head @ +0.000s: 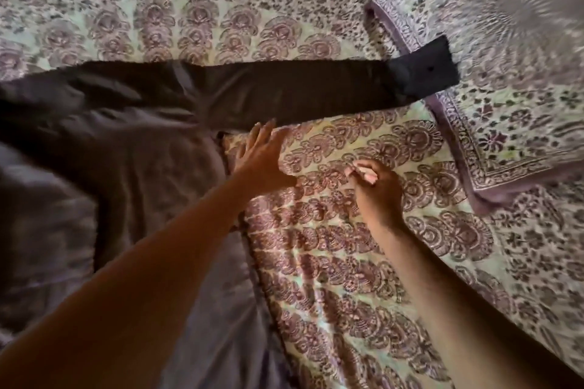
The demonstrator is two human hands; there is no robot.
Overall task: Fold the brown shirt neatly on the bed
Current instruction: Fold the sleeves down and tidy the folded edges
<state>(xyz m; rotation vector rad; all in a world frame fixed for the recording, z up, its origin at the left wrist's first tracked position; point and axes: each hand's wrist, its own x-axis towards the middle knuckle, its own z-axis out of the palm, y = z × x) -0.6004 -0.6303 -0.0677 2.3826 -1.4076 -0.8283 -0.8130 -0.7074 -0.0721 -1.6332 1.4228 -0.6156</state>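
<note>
The brown shirt [120,142] is lying spread on the bed [347,262], its sleeve [284,95] reaching the pillow [505,73]. The left hand [262,158] is hovering flat-fingered beside that sleeve; the right hand [377,189] is curling its fingers on nothing.

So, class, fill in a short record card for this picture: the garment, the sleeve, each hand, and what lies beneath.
garment: brown shirt, spread on the bed, not yet folded
sleeve: long sleeve stretched out to the right, its cuff lying on the pillow
left hand: fingers straight, at the shirt's edge under the sleeve
right hand: fingers curled, holding nothing, over the bedsheet
surface: patterned bedsheet
</note>
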